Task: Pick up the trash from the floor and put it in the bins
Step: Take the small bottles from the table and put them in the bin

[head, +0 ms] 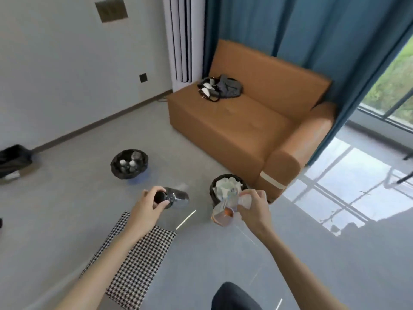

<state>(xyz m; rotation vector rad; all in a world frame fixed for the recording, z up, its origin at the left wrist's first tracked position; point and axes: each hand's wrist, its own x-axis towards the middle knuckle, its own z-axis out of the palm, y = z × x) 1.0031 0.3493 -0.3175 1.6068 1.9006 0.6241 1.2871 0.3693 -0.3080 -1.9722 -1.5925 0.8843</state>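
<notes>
Above a grey floor (67, 209), a clear plastic bottle (176, 196) with a dark cap hangs on its side in mid-air, its cap end wrapped by the curled fingers and thumb of the left hand (147, 206) while its see-through body juts out beyond the fingertips. To its right a second clear bottle (223, 212), with orange showing at its lower end, sits tilted in the right hand (253, 209), whose fingers are closed round it together with a crumpled white paper (245, 200); the paper is bunched beneath the fingers and the bottle sticks out to the left of the palm. Just behind that hand stands the nearer bin (213, 195), black-lined and heaped with white paper. Well apart to the left, the farther bin (114, 164), also black-lined, holds several bottles. A houndstooth cloth (138, 253) lies on the floor beneath the left forearm. Behind the bins stands an orange sofa (234, 130) with a dark bag (225, 88) on its seat, backed by blue curtains (312, 30)
</notes>
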